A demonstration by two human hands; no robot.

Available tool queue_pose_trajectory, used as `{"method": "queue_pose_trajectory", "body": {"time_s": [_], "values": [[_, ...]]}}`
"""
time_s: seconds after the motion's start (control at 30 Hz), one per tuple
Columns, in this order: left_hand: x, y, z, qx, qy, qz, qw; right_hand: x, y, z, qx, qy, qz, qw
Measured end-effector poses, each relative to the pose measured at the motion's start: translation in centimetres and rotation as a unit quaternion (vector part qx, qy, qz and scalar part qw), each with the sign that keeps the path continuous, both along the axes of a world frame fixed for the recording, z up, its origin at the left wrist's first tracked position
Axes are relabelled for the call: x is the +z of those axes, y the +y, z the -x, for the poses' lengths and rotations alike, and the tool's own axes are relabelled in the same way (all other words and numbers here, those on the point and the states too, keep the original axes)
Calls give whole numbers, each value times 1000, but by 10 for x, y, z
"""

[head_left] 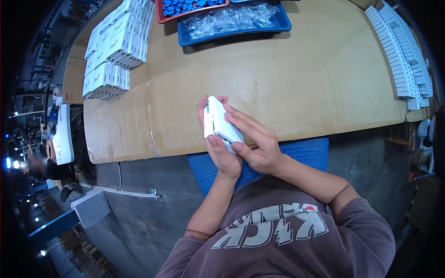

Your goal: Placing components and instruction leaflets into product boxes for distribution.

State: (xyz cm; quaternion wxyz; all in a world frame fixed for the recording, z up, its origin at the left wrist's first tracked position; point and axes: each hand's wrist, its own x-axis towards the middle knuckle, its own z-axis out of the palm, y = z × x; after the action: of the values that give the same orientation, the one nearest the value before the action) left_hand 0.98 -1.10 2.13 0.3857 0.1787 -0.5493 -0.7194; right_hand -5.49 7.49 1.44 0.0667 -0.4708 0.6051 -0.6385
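A small white box (221,124) is held between both my hands, tilted, above the near edge of the table. My left hand (224,157) wraps it from the left and below, with the thumb on the near end and fingers curled round the far side. My right hand (259,141) grips its right side, fingers laid along the printed face and thumb at the near corner. A dark gap runs along the box's near end, by the thumbs. Whatever the box contains is hidden.
Stacks of white boxes (113,44) stand at the table's left, and more white boxes (398,55) line the right edge. At the back are a blue tray (236,36) of clear plastic pieces and a red tray (161,17) of small blue parts. Cardboard (287,92) covers the table.
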Motion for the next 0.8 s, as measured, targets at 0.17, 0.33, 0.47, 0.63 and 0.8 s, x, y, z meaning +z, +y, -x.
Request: {"method": "queue_pose_trajectory", "body": {"time_s": [0.17,0.33,0.47,0.63,0.8], "values": [[5,-14,1,2,-17,-30,999,-17,-7,13,-4,-246,39,969],[11,-14,4,-39,-4,-52,998,-25,7,29,202,-681,-20,704],[9,-9,6,-55,-10,-54,997,-23,11,26,227,-716,29,659],[4,-3,6,-59,0,-29,998,-30,9,21,190,-679,45,707],[1,-4,6,-62,-18,22,998,-36,7,30,143,-670,-64,726]]}}
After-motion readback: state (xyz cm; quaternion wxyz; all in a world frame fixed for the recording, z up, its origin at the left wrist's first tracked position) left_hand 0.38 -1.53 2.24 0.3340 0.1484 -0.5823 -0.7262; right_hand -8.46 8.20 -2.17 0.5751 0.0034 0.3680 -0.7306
